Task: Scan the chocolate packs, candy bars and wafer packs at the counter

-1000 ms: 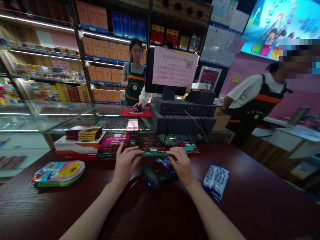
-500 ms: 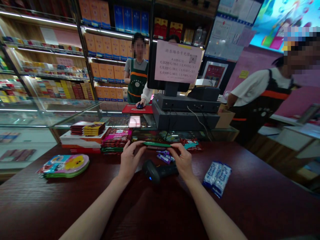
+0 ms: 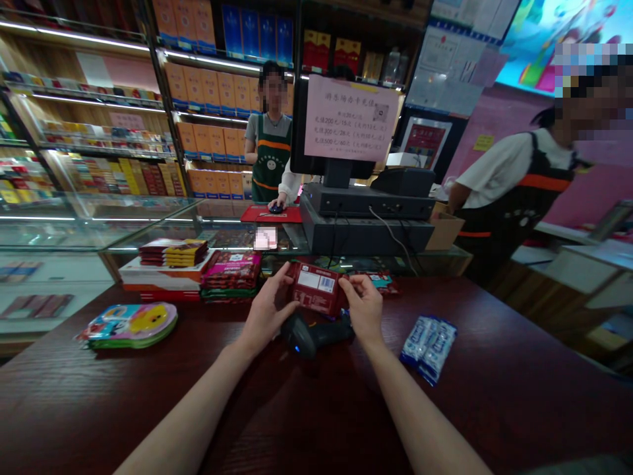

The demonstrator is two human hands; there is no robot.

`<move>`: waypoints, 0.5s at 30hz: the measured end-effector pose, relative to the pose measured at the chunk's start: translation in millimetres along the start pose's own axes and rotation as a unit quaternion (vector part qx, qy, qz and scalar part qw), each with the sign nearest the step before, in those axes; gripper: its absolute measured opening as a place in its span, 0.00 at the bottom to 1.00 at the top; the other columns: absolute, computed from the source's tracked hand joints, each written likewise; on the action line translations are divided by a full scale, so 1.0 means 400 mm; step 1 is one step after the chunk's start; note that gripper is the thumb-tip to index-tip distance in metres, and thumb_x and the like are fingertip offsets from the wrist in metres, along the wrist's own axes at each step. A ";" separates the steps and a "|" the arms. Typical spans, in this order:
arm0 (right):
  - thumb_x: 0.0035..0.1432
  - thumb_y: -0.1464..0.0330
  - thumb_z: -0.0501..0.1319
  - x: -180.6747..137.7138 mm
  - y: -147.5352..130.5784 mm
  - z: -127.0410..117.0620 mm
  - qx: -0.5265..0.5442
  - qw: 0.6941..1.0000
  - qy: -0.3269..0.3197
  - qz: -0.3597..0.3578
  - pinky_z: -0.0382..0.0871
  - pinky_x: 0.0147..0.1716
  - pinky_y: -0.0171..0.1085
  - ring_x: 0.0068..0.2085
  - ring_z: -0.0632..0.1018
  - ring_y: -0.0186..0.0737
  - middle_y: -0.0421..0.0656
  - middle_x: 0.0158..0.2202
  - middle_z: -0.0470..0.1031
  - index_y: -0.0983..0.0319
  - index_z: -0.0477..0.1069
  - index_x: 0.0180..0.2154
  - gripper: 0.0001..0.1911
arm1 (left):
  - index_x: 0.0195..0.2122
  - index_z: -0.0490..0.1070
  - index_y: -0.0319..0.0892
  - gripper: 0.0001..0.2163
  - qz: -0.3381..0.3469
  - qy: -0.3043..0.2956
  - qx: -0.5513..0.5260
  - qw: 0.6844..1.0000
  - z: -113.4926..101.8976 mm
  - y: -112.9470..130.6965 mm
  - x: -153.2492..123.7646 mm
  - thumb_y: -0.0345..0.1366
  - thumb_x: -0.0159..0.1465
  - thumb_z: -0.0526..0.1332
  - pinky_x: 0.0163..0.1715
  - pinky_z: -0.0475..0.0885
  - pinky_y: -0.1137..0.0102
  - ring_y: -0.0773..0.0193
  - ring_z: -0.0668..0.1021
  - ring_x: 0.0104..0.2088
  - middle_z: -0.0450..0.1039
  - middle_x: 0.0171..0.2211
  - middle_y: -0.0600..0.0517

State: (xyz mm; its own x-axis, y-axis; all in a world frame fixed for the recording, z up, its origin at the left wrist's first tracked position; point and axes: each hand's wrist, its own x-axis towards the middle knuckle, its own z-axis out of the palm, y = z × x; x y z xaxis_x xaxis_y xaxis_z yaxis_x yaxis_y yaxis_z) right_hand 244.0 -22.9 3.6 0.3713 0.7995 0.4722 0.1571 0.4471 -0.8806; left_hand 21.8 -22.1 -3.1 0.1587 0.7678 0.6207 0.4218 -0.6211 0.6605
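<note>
Between my two hands a dark red snack packet (image 3: 316, 288) is held up above the table, its printed back with a white label and barcode turned toward me. My left hand (image 3: 267, 307) grips its left edge, thumb below and fingers above. At the right edge my right hand (image 3: 364, 307) pinches it between thumb and fingers. Just under the packet lies a black barcode scanner (image 3: 306, 340) with a small blue light on. The purple packets behind it are mostly hidden by the packet and my right hand.
Blue-and-white packets (image 3: 429, 348) lie to the right. At left are duck-printed packs (image 3: 131, 324), a pile of pink and red snack bags (image 3: 231, 274) and an orange-white box (image 3: 163, 280). Beyond the glass counter stand a cash register screen (image 3: 346, 125) and people in aprons (image 3: 271, 161).
The packet has tipped from edge-on, when only a thin green edge showed, to its red back facing me. My hands have shifted slightly around it and still hold both sides.
</note>
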 end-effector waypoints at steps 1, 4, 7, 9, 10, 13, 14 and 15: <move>0.54 0.53 0.68 0.002 0.002 0.000 0.013 1.000 0.003 0.015 0.69 0.31 0.35 0.31 0.76 0.39 0.39 0.28 0.76 0.60 0.71 0.32 0.18 | 0.70 0.52 0.53 0.36 0.011 -0.008 -0.013 1.000 -0.003 0.000 0.001 0.34 0.63 0.65 0.61 0.68 0.62 0.61 0.76 0.55 0.72 0.54 0.51; 0.50 0.52 0.71 0.008 0.006 -0.001 0.053 0.997 0.016 0.052 0.69 0.30 0.35 0.30 0.77 0.38 0.39 0.28 0.77 0.61 0.72 0.32 0.19 | 0.71 0.50 0.54 0.38 0.060 -0.042 -0.018 0.997 -0.017 0.000 0.004 0.32 0.63 0.66 0.62 0.67 0.59 0.58 0.73 0.59 0.69 0.60 0.49; 0.47 0.53 0.73 0.010 0.011 0.000 0.100 0.991 0.021 0.090 0.70 0.31 0.35 0.30 0.78 0.38 0.39 0.29 0.79 0.61 0.73 0.32 0.20 | 0.70 0.53 0.56 0.35 0.108 -0.062 0.041 0.991 -0.032 0.003 0.003 0.31 0.64 0.65 0.64 0.66 0.56 0.56 0.70 0.62 0.66 0.62 0.47; 0.45 0.54 0.74 0.010 0.012 0.002 0.125 0.986 0.020 0.113 0.71 0.31 0.36 0.30 0.78 0.39 0.40 0.29 0.80 0.61 0.74 0.33 0.21 | 0.68 0.56 0.56 0.31 0.136 -0.061 0.080 0.986 -0.038 0.005 0.001 0.31 0.66 0.63 0.63 0.66 0.54 0.55 0.70 0.61 0.67 0.61 0.47; 0.44 0.54 0.75 0.009 0.012 0.003 0.130 0.984 0.018 0.120 0.72 0.31 0.36 0.30 0.79 0.39 0.40 0.30 0.80 0.61 0.74 0.33 0.21 | 0.67 0.59 0.55 0.29 0.149 -0.060 0.093 0.983 -0.040 0.005 0.000 0.32 0.67 0.63 0.62 0.67 0.54 0.55 0.70 0.61 0.67 0.60 0.47; 0.45 0.54 0.74 0.006 0.006 0.004 0.130 0.984 0.013 0.118 0.73 0.33 0.37 0.32 0.80 0.40 0.41 0.31 0.80 0.61 0.74 0.35 0.21 | 0.62 0.65 0.52 0.22 0.181 -0.051 0.115 0.975 -0.041 0.001 -0.001 0.32 0.68 0.61 0.60 0.70 0.53 0.55 0.71 0.59 0.69 0.58 0.47; 0.46 0.55 0.74 0.004 0.003 0.004 0.128 0.985 0.007 0.116 0.74 0.34 0.37 0.33 0.80 0.40 0.41 0.32 0.81 0.61 0.74 0.37 0.22 | 0.61 0.67 0.52 0.20 0.187 -0.044 0.120 0.974 -0.041 -0.002 -0.001 0.32 0.68 0.61 0.59 0.71 0.53 0.55 0.71 0.59 0.69 0.58 0.47; 0.47 0.55 0.73 0.002 -0.002 0.004 0.128 0.985 -0.002 0.116 0.74 0.34 0.38 0.33 0.80 0.41 0.41 0.32 0.81 0.61 0.74 0.40 0.23 | 0.60 0.68 0.51 0.19 0.189 -0.036 0.123 0.973 -0.040 -0.006 -0.001 0.32 0.68 0.62 0.58 0.71 0.53 0.55 0.71 0.58 0.69 0.57 0.47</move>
State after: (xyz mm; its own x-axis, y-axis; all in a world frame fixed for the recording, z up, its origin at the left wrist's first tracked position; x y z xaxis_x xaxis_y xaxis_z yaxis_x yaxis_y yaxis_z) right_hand 242.6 -21.8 4.6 0.3661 0.8937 0.2593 -0.1670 0.3372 -0.9265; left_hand 6.6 -23.6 1.8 0.4037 0.5055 0.7625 0.5202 -0.8125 0.2632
